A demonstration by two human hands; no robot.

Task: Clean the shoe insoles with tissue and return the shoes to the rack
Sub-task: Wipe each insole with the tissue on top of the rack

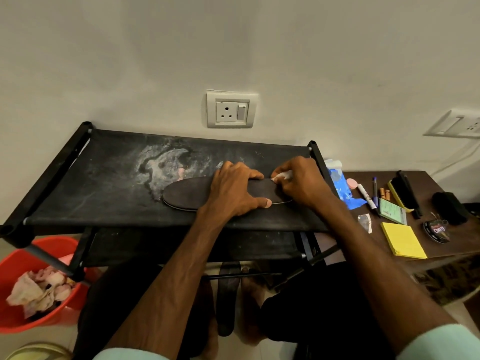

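The dark, flat, oval shoe insole (187, 193) lies lengthwise on the top black fabric shelf of the black tube-frame rack (104, 178), towards its right half, next to a pale dusty stain on the cloth. The left hand (233, 189) holds it down across the middle, with bent fingers over the far edge and the thumb on the near edge. The right hand (301, 183) pinches a small white wad of tissue (283, 175) against the insole's right end, so the step in hand looks like wiping.

Below the rack, a second dark insole (228, 294) lies on the floor, and whether it has been cleaned cannot be told. A red plastic bucket (15, 268) at the lower left holds crumpled, soiled tissues (39, 289), which suggests a good deal of wiping is already done. A blue plastic pack (340, 188) sits on the brown side table (420, 188) just right of the rack.

No shoe shows plainly, so refitting the insoles and racking the shoes appear to remain.
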